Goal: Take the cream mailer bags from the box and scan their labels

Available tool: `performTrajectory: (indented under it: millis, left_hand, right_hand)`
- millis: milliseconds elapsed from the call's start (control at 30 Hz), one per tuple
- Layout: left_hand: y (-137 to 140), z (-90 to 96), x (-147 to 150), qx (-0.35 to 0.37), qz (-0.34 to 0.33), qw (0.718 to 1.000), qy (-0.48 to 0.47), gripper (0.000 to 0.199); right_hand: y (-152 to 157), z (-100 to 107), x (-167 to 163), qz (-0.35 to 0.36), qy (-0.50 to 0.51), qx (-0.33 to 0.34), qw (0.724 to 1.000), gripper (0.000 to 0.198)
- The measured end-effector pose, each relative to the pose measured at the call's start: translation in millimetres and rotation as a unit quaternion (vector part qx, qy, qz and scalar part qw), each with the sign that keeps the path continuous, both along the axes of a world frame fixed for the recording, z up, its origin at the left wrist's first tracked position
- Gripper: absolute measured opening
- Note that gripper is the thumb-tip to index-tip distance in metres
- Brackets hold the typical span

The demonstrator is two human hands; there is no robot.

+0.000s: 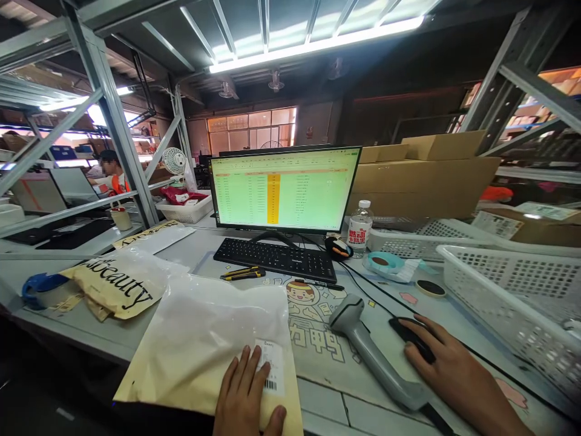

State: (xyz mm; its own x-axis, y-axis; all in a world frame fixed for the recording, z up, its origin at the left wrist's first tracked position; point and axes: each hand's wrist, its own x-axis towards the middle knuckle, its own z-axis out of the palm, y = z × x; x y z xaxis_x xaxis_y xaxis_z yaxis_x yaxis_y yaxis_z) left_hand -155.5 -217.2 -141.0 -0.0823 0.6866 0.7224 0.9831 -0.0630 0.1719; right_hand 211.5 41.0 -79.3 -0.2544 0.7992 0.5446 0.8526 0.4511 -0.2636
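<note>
Your left hand [242, 393] is resting on the large mailer bag [200, 345], which is lying at the front of the counter [372, 418], left of the scanner [372, 356]. Its fingers are extending nearly straight and close together, thumb apart, partly covering the printed label [278, 363]; they are pressing flat and not grasping. Your right hand [447, 357] is curving its fingers over the black mouse [407, 332]. Status: the label is already sitting on the bag, so labelling is appearing complete. Whether the bag is sealed cannot be determined from this view. The scanner is lying unheld between the bag and the mouse, and nothing is showing whether the barcode has been read. The monitor [313, 194] is displaying a table with an orange column; its text is too small to read, so the entry is remaining unconfirmed. A lettered bag [122, 284] is lying farther left, its state likewise unclear.
</note>
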Motion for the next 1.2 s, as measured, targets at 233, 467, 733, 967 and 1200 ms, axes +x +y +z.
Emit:
performTrajectory:
  millis: [233,467,733,967,1200]
  left_hand:
    - [-4.8,16.8,3.3,0.014,0.004,1.0,0.012,0.046]
    - [-6.7,17.9,0.3,0.009,0.009,0.998,0.065,0.047]
    - [-7.7,16.4,-0.7,-0.006,0.001,0.998,0.064,0.047]
    - [-14.6,46.6,-5.6,-0.081,-0.015,0.995,0.053,0.04]
    - [80.4,168.7,3.5,-0.246,-0.152,0.957,0.027,0.036]
  right_hand:
    - [-4.6,2.0,-3.3,-0.035,-0.033,0.004,0.999,0.056]
    - [-13.3,7.8,-8.8,-0.071,-0.051,-0.017,0.996,0.053]
    - [-15.9,6.0,-10.8,-0.074,-0.06,0.013,0.995,0.046]
    - [-18.0,7.7,-12.0,-0.083,-0.062,0.012,0.995,0.044]
    - [-22.8,10.7,-15.6,-0.09,-0.061,-0.006,0.994,0.045]
